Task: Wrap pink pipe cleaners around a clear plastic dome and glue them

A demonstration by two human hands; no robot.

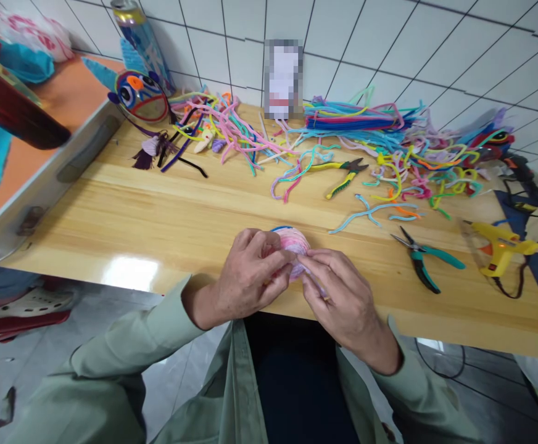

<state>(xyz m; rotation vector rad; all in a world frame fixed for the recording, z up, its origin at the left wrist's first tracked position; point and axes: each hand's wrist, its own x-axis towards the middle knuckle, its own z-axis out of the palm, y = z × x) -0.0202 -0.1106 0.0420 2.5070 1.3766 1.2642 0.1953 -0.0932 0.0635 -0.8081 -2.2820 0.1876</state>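
Observation:
Between my two hands, at the front edge of the table, is a small round craft piece of coiled pink and lilac pipe cleaner with a bit of blue at its far rim. My left hand is closed on its left side, fingers curled over it. From the right, my right hand pinches at its middle, where a lilac pipe cleaner end seems to lie between thumb and fingertips. The fingers cover much of the piece. Several loose light blue pipe cleaners lie just beyond my right hand.
Teal-handled pliers and a yellow glue gun lie to the right. Yellow-green pliers rest farther back, among bundled pipe cleaners. At the back left stand a decorated face craft and a can. A phone leans on the wall.

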